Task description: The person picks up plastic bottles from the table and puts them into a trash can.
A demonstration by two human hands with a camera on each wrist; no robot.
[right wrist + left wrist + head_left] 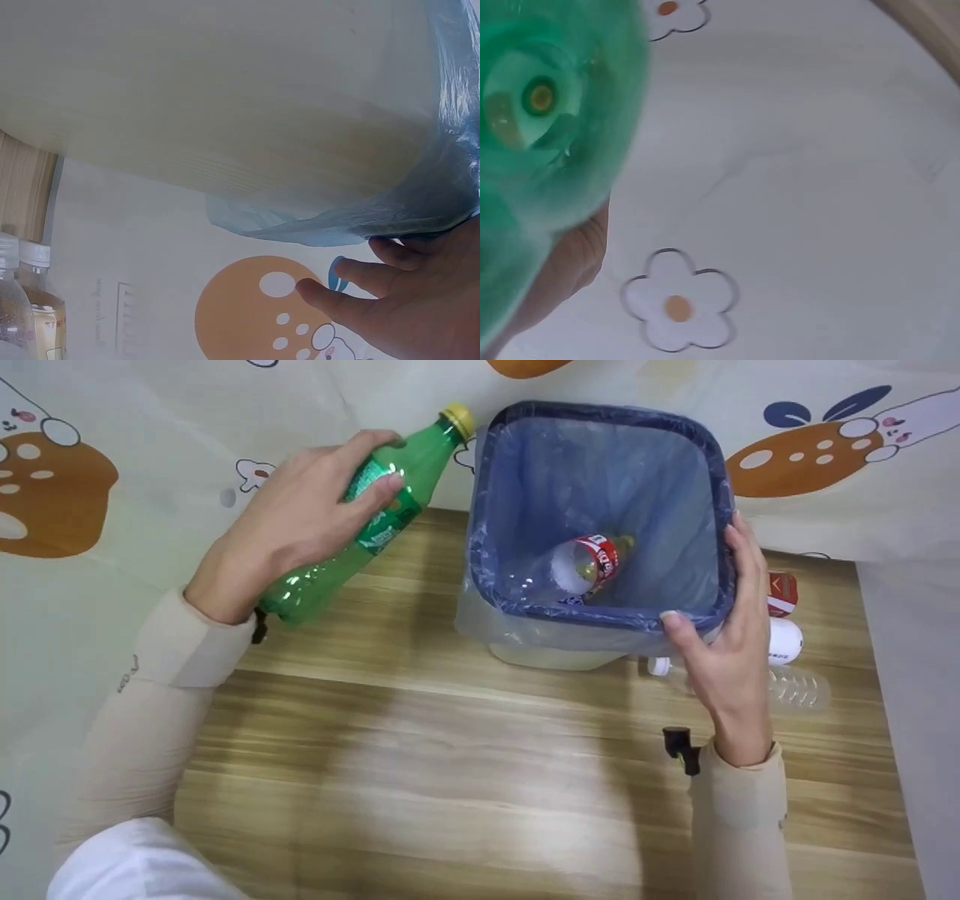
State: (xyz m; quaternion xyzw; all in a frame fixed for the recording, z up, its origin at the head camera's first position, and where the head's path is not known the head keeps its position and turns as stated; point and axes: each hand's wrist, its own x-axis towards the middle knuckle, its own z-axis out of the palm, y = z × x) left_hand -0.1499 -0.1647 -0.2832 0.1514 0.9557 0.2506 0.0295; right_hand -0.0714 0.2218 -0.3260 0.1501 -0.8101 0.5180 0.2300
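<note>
In the head view my left hand (pixel 315 502) grips a green plastic bottle (pixel 431 457) with a yellow cap round its middle. The bottle tilts cap-up toward the bin, left of it and apart from it. Its green base (pixel 562 180) fills the left of the left wrist view. My right hand (pixel 731 652) rests against the right near corner of a dark-rimmed trash bin (pixel 517 611), thumb on the near rim. Its fingers (pixel 337 304) look straight and spread in the right wrist view. A clear bottle with a red label (pixel 596 559) lies inside the lined bin.
Right of the bin, partly behind my right hand, lie a clear plastic bottle (pixel 799 688), a white container (pixel 785 641) and a red box (pixel 782 592). The bin stands on a wood-grain surface (pixel 465 780). A patterned cloth (pixel 172 405) hangs behind it.
</note>
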